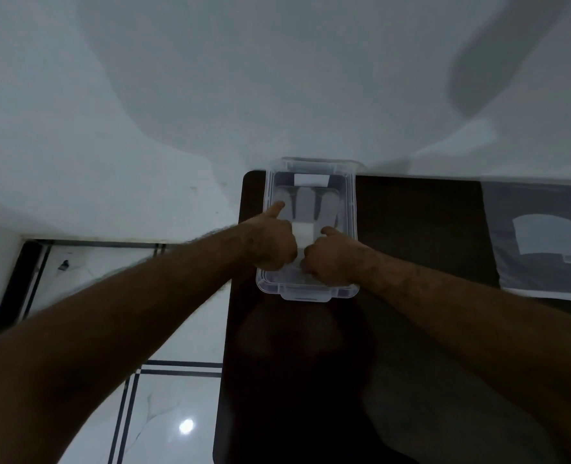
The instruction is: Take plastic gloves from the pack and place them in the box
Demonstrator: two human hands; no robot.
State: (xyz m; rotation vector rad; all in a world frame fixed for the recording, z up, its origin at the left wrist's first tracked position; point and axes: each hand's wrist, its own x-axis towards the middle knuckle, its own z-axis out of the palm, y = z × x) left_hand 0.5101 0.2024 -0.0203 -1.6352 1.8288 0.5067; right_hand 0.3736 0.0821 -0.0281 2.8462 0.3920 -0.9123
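Observation:
A clear plastic box stands on the dark table against the wall. Inside it lies a thin transparent plastic glove, its fingers pointing to the far end. My left hand and my right hand are both inside the box at its near end, fists curled on the glove's cuff edge, thumbs stretched forward. A white piece shows between the two hands. The pack of gloves lies flat at the table's right side, grey with a pale window.
A white wall rises right behind the box. To the left of the table lies a glossy white tiled floor with dark stripes. The table's left edge runs just beside the box.

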